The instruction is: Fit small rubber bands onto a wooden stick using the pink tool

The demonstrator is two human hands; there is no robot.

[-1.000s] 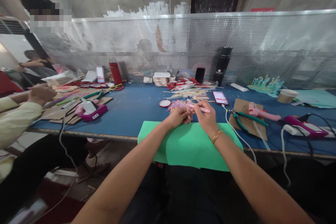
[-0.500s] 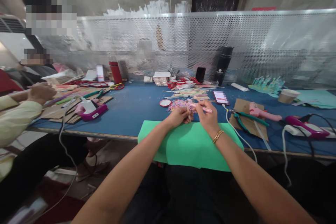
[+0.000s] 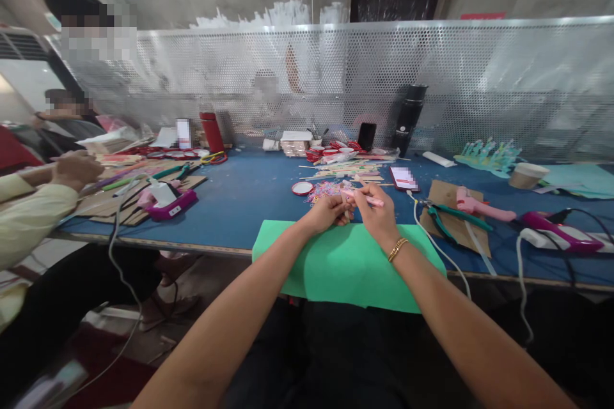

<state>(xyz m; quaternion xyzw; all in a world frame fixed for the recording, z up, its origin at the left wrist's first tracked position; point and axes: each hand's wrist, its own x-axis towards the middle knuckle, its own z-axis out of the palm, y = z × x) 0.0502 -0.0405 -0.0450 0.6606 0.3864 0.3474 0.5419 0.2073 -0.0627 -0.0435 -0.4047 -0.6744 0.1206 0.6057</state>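
In the head view, my right hand (image 3: 378, 212) is closed around a pink pen-like tool (image 3: 371, 201), its left end reaching my left fingertips. My left hand (image 3: 330, 212) is pinched on something small that I cannot make out. Both hands meet above the table's front edge, over a green sheet (image 3: 345, 262) that hangs down toward my lap. Just behind my fingers lies a heap of small coloured loops (image 3: 329, 190), with a round red-rimmed white lid (image 3: 302, 188) beside it.
Thin sticks (image 3: 350, 169), a phone (image 3: 403, 177) and a black flask (image 3: 410, 120) lie or stand farther back. Right of me are teal pliers (image 3: 444, 220), a pink glue gun (image 3: 482, 204) and a purple power strip (image 3: 561, 230). A co-worker's hand (image 3: 77, 167) is at the left.
My right hand and the pink tool have shifted slightly left, closer to my left fingers. The left hand stays nearly where it was.
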